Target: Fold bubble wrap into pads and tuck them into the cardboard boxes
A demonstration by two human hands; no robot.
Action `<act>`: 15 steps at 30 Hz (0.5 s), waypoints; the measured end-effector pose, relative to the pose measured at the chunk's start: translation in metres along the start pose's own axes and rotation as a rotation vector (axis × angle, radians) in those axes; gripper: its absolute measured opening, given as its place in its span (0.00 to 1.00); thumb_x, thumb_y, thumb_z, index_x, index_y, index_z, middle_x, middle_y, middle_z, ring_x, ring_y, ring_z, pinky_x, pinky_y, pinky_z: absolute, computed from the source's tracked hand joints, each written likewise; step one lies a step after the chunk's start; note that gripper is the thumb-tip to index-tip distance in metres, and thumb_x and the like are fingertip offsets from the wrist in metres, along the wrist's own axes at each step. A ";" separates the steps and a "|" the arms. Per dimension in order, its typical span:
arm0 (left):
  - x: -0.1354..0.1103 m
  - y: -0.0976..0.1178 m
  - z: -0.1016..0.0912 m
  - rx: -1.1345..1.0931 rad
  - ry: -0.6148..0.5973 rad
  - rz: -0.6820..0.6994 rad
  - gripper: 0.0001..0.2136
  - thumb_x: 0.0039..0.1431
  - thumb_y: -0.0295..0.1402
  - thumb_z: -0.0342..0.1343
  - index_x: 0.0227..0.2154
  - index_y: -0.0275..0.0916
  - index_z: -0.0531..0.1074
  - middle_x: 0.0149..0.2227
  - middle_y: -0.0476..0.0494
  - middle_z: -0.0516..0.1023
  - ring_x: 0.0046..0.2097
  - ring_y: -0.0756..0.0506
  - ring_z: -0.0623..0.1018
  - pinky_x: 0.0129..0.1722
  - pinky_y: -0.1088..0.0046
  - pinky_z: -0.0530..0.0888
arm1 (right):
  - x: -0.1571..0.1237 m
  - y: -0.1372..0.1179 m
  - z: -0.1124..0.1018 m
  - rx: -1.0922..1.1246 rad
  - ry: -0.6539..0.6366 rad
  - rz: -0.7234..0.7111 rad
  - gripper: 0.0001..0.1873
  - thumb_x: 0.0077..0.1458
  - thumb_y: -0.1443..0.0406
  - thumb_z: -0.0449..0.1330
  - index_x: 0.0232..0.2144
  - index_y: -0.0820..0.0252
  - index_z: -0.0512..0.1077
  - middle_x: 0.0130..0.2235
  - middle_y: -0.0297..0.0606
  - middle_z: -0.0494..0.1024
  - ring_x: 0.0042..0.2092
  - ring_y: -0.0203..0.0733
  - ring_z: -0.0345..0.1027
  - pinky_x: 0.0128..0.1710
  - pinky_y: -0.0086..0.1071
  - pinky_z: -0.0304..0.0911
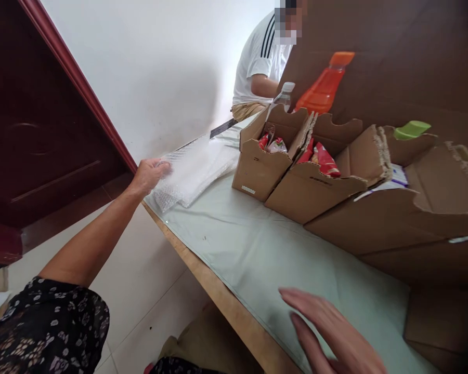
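Observation:
My left hand [151, 175] reaches out to the table's far left end, its fingers pinched on the edge of a clear bubble wrap bag [183, 169]. More of the same bubble wrap lies under and behind it on the pale green cloth [234, 234]. Over the near part of the cloth hovers my right hand [329, 332], slightly blurred, with thumb and fingers apart and nothing between them. The front of the row of cardboard boxes stands beyond my right hand.
Cardboard boxes [331, 210] line the table's right side, holding red packets [324, 160], an orange drink bottle [322, 85], a clear bottle [284, 96] and a green-capped item [412, 130]. A person in a white shirt [253, 62] sits behind. A dark red door [50, 114] stands left.

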State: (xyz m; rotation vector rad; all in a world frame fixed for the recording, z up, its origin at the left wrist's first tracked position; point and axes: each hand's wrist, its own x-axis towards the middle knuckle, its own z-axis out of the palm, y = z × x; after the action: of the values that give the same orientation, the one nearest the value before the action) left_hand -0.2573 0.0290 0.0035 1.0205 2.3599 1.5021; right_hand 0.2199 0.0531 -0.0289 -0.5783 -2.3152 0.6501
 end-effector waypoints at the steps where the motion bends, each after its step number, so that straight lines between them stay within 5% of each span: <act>1: 0.002 0.001 -0.004 -0.019 -0.009 0.004 0.11 0.53 0.38 0.56 0.30 0.35 0.78 0.28 0.46 0.79 0.30 0.47 0.75 0.35 0.70 0.74 | 0.031 -0.002 0.013 0.008 -0.040 -0.113 0.23 0.64 0.66 0.60 0.58 0.37 0.75 0.46 0.35 0.85 0.43 0.48 0.81 0.39 0.42 0.78; 5: 0.008 0.012 -0.014 -0.047 -0.068 0.021 0.11 0.52 0.34 0.58 0.34 0.35 0.81 0.31 0.47 0.81 0.31 0.49 0.75 0.37 0.72 0.73 | 0.157 -0.013 0.080 -0.136 -0.281 -0.253 0.17 0.66 0.71 0.54 0.50 0.53 0.78 0.48 0.41 0.83 0.46 0.49 0.75 0.44 0.42 0.71; 8: 0.013 0.022 -0.020 -0.034 -0.120 0.024 0.12 0.53 0.34 0.58 0.37 0.35 0.82 0.31 0.48 0.80 0.31 0.50 0.73 0.35 0.74 0.71 | 0.221 -0.024 0.125 -0.257 -0.430 -0.253 0.19 0.63 0.75 0.57 0.53 0.58 0.77 0.55 0.47 0.79 0.54 0.55 0.70 0.50 0.46 0.66; 11: 0.016 0.029 -0.026 -0.017 -0.157 0.025 0.13 0.53 0.35 0.59 0.39 0.36 0.82 0.31 0.49 0.80 0.31 0.49 0.73 0.32 0.75 0.69 | 0.251 -0.025 0.154 -0.241 -0.443 -0.276 0.26 0.59 0.79 0.56 0.56 0.59 0.76 0.60 0.51 0.75 0.57 0.57 0.67 0.53 0.48 0.62; 15: 0.019 0.029 -0.033 -0.012 -0.157 0.032 0.15 0.53 0.36 0.58 0.40 0.37 0.82 0.30 0.49 0.79 0.30 0.49 0.71 0.30 0.76 0.68 | 0.262 -0.014 0.169 -0.134 -0.442 -0.255 0.11 0.61 0.74 0.61 0.37 0.58 0.82 0.57 0.48 0.78 0.56 0.54 0.68 0.54 0.47 0.62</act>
State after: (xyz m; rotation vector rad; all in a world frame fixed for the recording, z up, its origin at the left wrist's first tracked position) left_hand -0.2738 0.0244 0.0480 1.1343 2.2342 1.3897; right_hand -0.0799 0.1374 -0.0097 -0.2001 -2.8019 0.5429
